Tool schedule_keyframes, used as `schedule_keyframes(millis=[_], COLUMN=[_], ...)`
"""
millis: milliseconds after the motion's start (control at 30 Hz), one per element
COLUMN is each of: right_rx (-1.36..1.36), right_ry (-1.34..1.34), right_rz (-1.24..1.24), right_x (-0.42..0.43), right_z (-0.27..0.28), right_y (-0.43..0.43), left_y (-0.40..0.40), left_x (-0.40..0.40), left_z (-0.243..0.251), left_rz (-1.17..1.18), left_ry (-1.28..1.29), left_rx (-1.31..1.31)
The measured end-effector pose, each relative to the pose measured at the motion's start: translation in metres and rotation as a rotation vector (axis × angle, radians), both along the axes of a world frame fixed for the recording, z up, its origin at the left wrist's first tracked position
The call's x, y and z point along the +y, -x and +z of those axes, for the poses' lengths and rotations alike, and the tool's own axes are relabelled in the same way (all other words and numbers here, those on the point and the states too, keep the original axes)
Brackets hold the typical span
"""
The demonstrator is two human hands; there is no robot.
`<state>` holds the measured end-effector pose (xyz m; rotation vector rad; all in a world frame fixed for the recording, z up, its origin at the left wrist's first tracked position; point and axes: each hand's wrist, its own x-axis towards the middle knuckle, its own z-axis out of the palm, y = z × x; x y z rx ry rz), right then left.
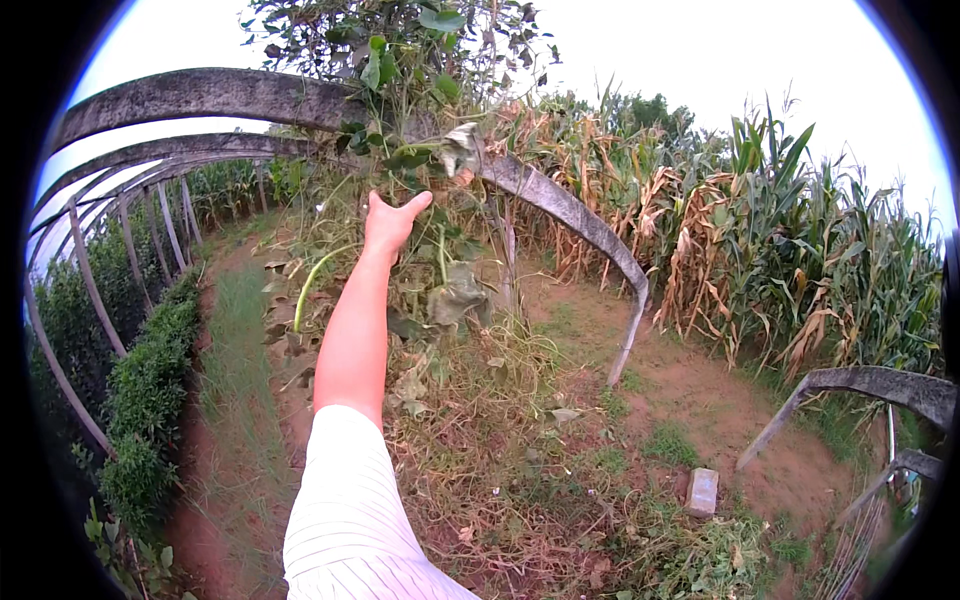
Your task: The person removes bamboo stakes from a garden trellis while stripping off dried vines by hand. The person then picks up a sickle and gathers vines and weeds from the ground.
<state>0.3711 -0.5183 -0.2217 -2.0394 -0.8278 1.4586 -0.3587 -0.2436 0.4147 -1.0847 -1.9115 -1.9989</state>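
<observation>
My left hand [390,223] is stretched out at arm's length into a tangle of climbing vines [405,161]. Its thumb sticks out to the right. The other fingers are mostly hidden, so whether they grip a stem cannot be told. A pale, wilted leaf [459,148] hangs just above and right of the thumb. Below the hand droops another withered leaf [456,294], and a thick light-green stem [319,281] curves down left of the forearm. Behind the vines passes a grey, rough arched beam [210,96]. My right hand is out of view.
Dry and green maize [697,247] stands along the right. A second grey arch [862,379] rises at lower right, near a block [703,492] on the soil. Dried vines [495,450] cover the ground ahead. Leafy shrubs [146,397] and slanting posts [97,281] line the left.
</observation>
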Motion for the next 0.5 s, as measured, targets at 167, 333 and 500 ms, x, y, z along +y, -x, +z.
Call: schedule_keyframes(millis=[167,333,500], right_rx=[0.008,0.085,0.075], right_ry=[0.047,0.054,0.000], right_rz=[-0.111,-0.325,-0.372], right_x=[-0.039,-0.126,-0.132], right_z=[-0.006,-0.019,0.007], right_y=[-0.006,-0.020,-0.005], left_y=[-0.062,-0.093,0.004], left_x=[0.029,0.006,-0.081], left_z=[-0.034,-0.081,-0.051], left_rz=[-0.716,-0.578,-0.075], left_ry=[-0.143,-0.145,0.095], left_rx=[-0.362,-0.273,0.033])
